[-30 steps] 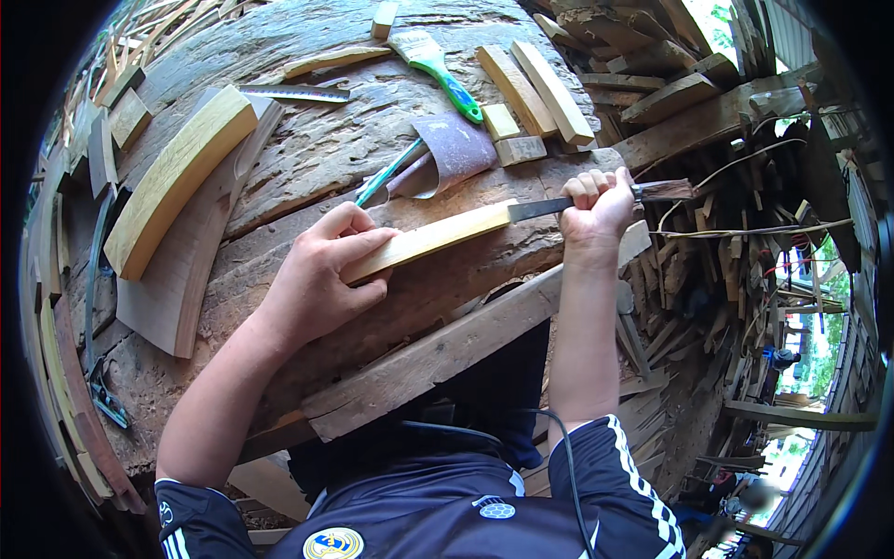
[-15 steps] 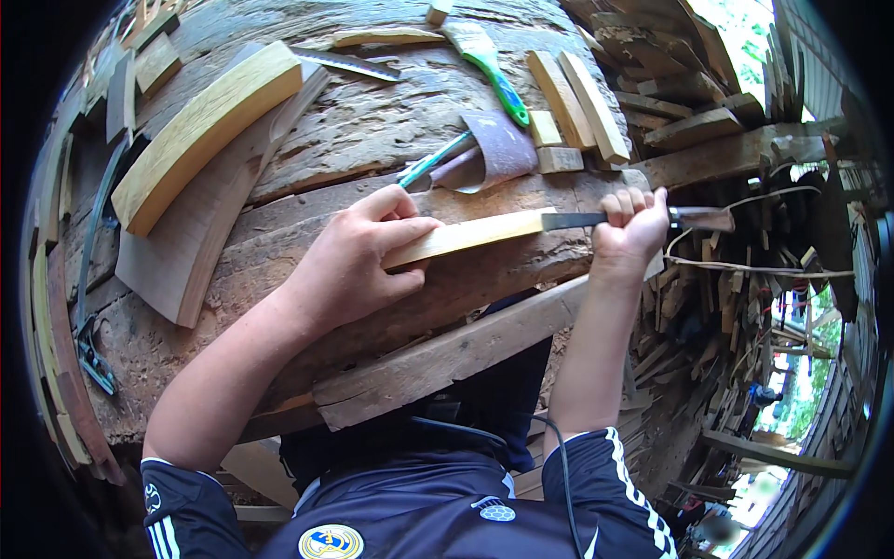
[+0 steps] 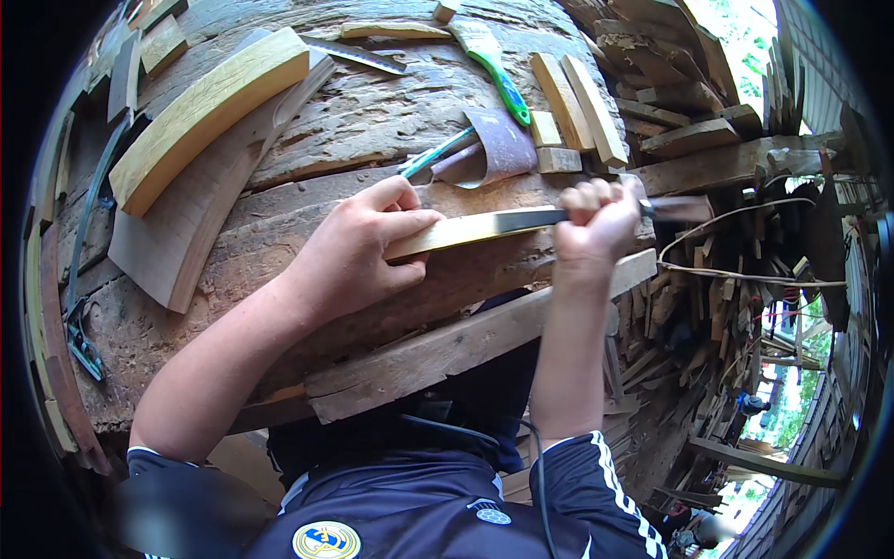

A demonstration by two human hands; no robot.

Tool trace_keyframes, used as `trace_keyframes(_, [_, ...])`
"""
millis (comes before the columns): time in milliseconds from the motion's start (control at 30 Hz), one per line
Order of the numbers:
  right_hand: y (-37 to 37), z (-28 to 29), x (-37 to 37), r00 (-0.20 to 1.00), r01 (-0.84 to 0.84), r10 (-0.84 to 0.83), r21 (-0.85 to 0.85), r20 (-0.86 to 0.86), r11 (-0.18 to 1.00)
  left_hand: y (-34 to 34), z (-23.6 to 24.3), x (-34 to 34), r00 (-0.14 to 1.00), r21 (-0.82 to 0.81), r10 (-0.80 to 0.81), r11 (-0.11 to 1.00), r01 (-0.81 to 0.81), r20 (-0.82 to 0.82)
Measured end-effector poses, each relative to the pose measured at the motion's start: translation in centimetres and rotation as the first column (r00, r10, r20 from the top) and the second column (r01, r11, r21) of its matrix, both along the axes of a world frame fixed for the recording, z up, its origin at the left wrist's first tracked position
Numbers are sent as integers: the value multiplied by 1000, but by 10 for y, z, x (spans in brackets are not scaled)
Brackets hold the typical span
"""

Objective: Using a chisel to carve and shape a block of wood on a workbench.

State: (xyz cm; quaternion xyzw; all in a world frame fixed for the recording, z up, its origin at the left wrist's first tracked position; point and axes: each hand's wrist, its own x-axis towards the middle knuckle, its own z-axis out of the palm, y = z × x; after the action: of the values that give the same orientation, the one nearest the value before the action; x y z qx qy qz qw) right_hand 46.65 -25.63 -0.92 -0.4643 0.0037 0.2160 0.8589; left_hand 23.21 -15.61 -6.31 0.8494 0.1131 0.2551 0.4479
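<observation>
Where the far left of the view bends into a black rim, a thin blue-green metal frame (image 3: 86, 340) runs along the edge, its exact kind hard to make out. Next to it, a thick, curved, pale yellow wooden block (image 3: 209, 121) covers part of a wide, curved, grey-brown wooden board (image 3: 177, 247). Below, the dark sleeve (image 3: 166, 461) on the left dissolves into a blurred patch.

Toward the middle, the bare left hand (image 3: 358, 242) has thumb and fingers closed around the left end of a slim, straight, pale yellow wooden strip (image 3: 461, 233), covering that end. The strip lies level with the near part of the rough, weathered wooden bench (image 3: 372, 121), and its exposed faces look smooth. Just beyond, a curled purple-grey sheet (image 3: 507, 149) partly hides a blue-green stick (image 3: 438, 152).

A flat, dark metal blade (image 3: 529, 220) overlaps the strip's right portion; its cutting edge cannot be told. The bare right hand (image 3: 601, 219) makes a tight fist around the tool, concealing its middle and the strip's right end. Beyond the fist, a brown handle (image 3: 682, 208) juts out, blurred.
</observation>
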Motion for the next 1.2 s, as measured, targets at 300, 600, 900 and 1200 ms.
trace_keyframes(300, [-34, 4, 54, 982, 156, -156, 12, 103, 988, -2, 1, 4, 999, 28, 1, 1000, -3, 45])
trace_keyframes(600, [-14, 6, 36, 988, 135, -129, -70, 82, 988, 1, -3, -1, 999, 16, 28, 999, -28, 17])
trace_keyframes(900, [17, 4, -17, 999, 3, -2, -43, 32, 999, 0, -2, -5, 999, 6, 28, 1000, -27, -39])
trace_keyframes(1200, [17, -1, -35, 998, -61, 62, 21, -7, 998, -4, 3, 1, 1000, 23, 23, 999, -23, -12])
